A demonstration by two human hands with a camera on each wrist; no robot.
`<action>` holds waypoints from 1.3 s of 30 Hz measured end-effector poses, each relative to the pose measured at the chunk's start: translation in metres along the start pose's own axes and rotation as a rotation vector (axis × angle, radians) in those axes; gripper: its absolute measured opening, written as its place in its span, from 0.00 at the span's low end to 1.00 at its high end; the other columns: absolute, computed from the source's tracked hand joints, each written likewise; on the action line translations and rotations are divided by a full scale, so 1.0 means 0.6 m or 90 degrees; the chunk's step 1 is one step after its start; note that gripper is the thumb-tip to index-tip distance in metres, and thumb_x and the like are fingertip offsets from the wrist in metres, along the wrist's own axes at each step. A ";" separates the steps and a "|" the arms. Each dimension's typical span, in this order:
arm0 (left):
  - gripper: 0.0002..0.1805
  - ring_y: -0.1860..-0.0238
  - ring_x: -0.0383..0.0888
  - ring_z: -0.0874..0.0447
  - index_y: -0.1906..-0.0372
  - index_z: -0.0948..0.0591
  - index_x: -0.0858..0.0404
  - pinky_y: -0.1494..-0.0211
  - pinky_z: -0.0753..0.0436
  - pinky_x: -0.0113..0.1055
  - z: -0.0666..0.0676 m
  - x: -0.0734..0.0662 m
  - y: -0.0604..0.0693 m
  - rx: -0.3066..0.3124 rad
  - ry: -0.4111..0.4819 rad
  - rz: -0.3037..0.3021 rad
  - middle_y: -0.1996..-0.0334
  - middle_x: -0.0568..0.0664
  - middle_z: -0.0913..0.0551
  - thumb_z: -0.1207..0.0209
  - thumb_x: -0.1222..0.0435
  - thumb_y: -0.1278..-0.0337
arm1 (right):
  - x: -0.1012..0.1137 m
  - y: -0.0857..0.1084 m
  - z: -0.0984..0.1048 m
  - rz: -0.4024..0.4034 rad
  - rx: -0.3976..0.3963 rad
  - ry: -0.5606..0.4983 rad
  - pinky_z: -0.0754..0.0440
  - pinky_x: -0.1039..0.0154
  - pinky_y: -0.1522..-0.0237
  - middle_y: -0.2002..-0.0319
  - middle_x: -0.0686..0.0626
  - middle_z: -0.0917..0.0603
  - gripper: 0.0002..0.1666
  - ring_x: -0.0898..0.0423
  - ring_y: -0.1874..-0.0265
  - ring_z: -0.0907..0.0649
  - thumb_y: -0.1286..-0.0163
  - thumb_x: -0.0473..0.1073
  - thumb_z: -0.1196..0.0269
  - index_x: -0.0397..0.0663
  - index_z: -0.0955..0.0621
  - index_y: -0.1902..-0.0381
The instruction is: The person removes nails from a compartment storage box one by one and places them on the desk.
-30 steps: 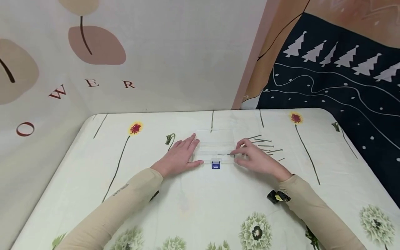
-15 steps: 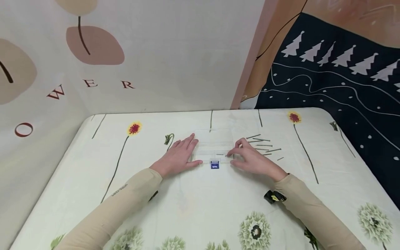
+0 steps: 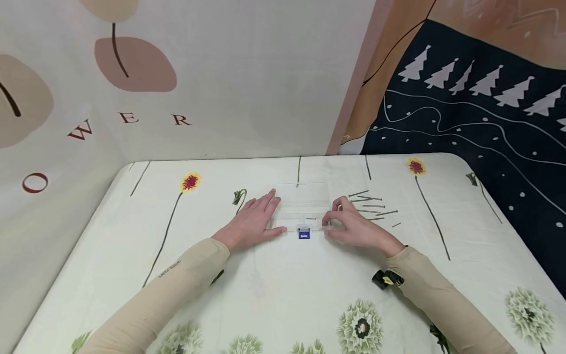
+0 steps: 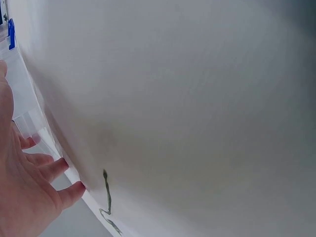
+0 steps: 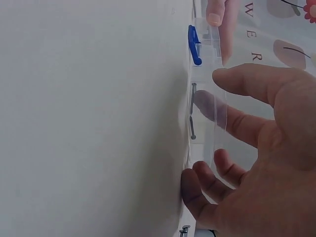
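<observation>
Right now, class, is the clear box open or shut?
Open: the lid lies back behind the box, and the right hand reaches inside.

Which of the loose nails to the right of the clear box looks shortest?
The nail lying closest to the person, lowest in the head view; the others look longer.

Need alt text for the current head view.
A person's left hand and right hand are at opposite ends of a clear plastic box with a blue latch; loose nails lie beyond the right hand on flowered cloth.
</observation>
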State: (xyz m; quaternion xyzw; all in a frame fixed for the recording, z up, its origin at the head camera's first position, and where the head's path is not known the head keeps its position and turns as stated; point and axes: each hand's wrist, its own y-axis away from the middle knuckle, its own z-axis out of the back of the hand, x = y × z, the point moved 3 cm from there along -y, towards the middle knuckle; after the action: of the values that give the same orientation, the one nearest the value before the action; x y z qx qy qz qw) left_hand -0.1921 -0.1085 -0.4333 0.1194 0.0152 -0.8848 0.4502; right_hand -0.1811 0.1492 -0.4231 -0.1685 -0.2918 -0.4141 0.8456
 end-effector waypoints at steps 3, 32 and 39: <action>0.46 0.27 0.55 0.49 0.27 0.45 0.69 0.29 0.46 0.54 -0.001 0.000 -0.001 -0.001 -0.002 -0.001 0.25 0.62 0.53 0.53 0.38 0.35 | 0.002 0.001 -0.002 0.002 0.011 -0.008 0.35 0.56 0.57 0.60 0.46 0.41 0.06 0.47 0.56 0.38 0.40 0.36 0.34 0.47 0.18 0.64; 0.46 0.27 0.55 0.49 0.27 0.44 0.69 0.29 0.45 0.54 -0.003 0.000 0.000 0.000 -0.019 -0.004 0.25 0.63 0.52 0.54 0.38 0.35 | -0.012 0.000 -0.011 -0.033 -0.009 -0.124 0.33 0.55 0.54 0.58 0.45 0.37 0.03 0.49 0.54 0.35 0.37 0.34 0.37 0.44 0.22 0.68; 0.46 0.27 0.55 0.50 0.27 0.45 0.69 0.29 0.46 0.54 -0.003 0.000 -0.002 0.003 -0.020 -0.002 0.25 0.62 0.52 0.54 0.38 0.35 | -0.008 0.000 -0.009 -0.043 -0.024 -0.152 0.35 0.56 0.57 0.59 0.44 0.36 0.07 0.48 0.55 0.36 0.37 0.32 0.36 0.45 0.24 0.70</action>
State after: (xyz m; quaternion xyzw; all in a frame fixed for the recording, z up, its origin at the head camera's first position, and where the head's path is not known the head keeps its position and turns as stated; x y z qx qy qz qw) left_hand -0.1924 -0.1076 -0.4349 0.1062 0.0065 -0.8872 0.4490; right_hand -0.1813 0.1494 -0.4303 -0.2228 -0.3881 -0.4247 0.7870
